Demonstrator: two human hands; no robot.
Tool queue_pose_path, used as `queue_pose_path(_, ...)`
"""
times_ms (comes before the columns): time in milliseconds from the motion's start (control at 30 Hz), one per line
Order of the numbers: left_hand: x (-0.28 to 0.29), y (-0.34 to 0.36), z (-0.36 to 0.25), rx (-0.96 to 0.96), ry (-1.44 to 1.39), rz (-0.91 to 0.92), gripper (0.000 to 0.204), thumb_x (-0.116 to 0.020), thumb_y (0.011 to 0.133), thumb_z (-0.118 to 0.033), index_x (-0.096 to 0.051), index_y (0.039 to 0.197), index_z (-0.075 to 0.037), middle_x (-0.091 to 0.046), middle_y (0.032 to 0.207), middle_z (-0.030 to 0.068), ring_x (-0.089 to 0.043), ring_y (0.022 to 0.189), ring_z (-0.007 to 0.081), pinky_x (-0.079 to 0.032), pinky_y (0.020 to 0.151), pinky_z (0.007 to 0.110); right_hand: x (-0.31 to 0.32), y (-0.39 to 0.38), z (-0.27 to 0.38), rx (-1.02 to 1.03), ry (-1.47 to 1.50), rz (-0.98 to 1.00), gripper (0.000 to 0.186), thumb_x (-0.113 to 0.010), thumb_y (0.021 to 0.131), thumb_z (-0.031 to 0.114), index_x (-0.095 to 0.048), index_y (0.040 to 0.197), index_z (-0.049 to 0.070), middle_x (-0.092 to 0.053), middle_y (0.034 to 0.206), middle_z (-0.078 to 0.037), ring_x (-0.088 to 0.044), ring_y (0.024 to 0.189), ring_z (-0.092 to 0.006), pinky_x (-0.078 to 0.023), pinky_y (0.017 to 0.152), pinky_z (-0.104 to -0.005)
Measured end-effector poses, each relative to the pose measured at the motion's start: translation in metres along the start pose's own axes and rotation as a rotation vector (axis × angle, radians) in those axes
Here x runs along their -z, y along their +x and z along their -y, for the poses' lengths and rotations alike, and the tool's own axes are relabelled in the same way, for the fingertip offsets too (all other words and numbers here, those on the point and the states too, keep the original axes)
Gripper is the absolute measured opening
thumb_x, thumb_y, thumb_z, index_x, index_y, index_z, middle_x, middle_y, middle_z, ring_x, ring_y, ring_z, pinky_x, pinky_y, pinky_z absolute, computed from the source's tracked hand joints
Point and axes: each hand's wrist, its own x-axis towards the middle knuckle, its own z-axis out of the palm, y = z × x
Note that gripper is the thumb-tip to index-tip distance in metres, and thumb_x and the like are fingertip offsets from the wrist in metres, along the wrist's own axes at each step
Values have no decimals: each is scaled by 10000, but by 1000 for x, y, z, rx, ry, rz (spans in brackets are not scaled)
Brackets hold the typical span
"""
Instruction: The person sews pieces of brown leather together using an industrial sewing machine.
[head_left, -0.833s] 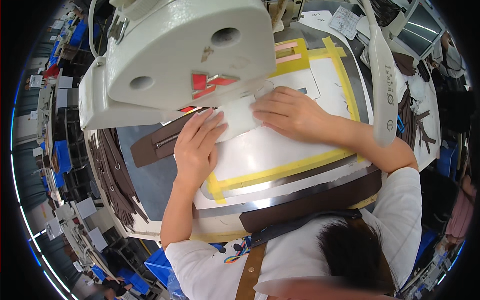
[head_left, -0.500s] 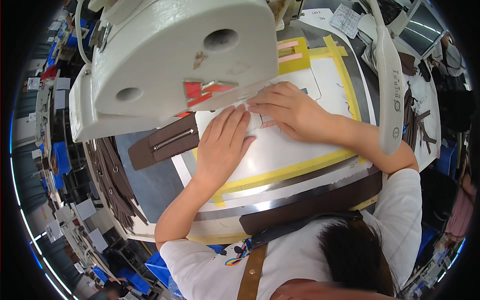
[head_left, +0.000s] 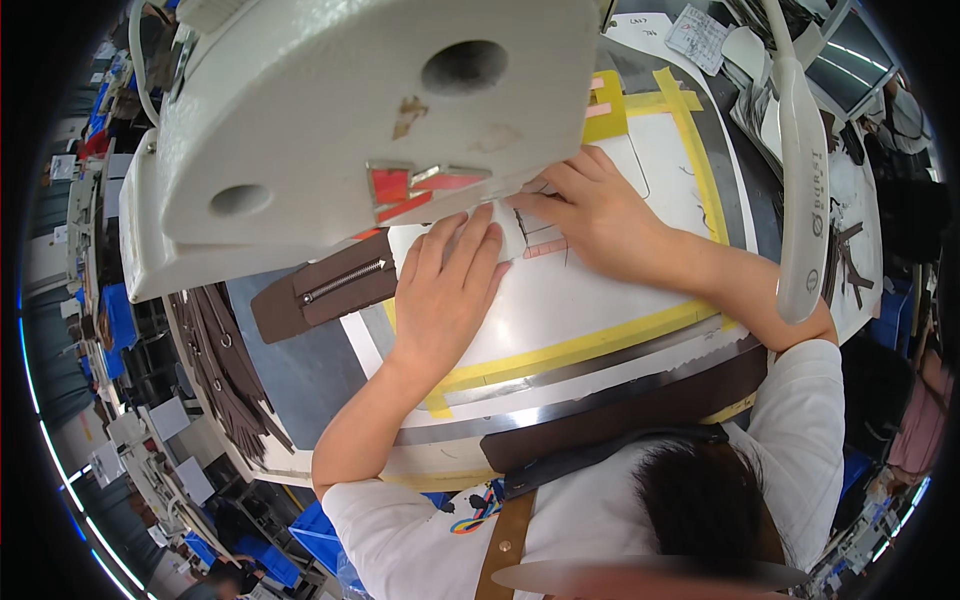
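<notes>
My left hand [head_left: 447, 290] lies with its fingers stretched out, its fingertips on a small white piece [head_left: 511, 232] on the white work sheet [head_left: 590, 300]. Just to the right, beneath the edge of the pale sewing machine head [head_left: 330, 130], is my right hand [head_left: 605, 215]. Its fingers are bent and drawn together; the machine head partly covers their tips, and what they pinch is hidden. Between the hands, the sheet bears drawn lines and a pink strip [head_left: 545, 247]. Left of my left hand lies a brown strap-like piece with a zipper [head_left: 325, 290].
Yellow tape [head_left: 600, 328] borders the work sheet. A white lamp-like arm [head_left: 800, 200] hangs at the right, near a monitor [head_left: 850, 55]. Brown straps [head_left: 225, 365] hang at the table's left edge. A dark brown strip [head_left: 620, 400] lies along the near edge.
My right hand has shifted slightly away from my left, its fingers more bent, uncovering more of the white piece and pink strip. My left hand stays nearly in place.
</notes>
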Motion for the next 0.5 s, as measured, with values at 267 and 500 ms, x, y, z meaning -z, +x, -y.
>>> queue_pose_path(267,-1,1,3,7,7,10,505,-819,819,-186,-689,1290,-56,-657,1421,61,-600,1211,299,-511,981,425,1,3,1,-20,25,14,364,-672,814,76,-757,1167,41,-636,1191,-106,-597,1149,-310,-469,1002,-428)
queue_pose_path(500,-2,2,5,22,-37,39,515,-810,833,-195,-690,1322,-85,-649,1437,52,-591,1228,293,-497,1011,417,-3,1,-1,-38,35,1,363,-685,805,78,-756,1159,41,-631,1188,-112,-593,1151,-321,-471,999,-433)
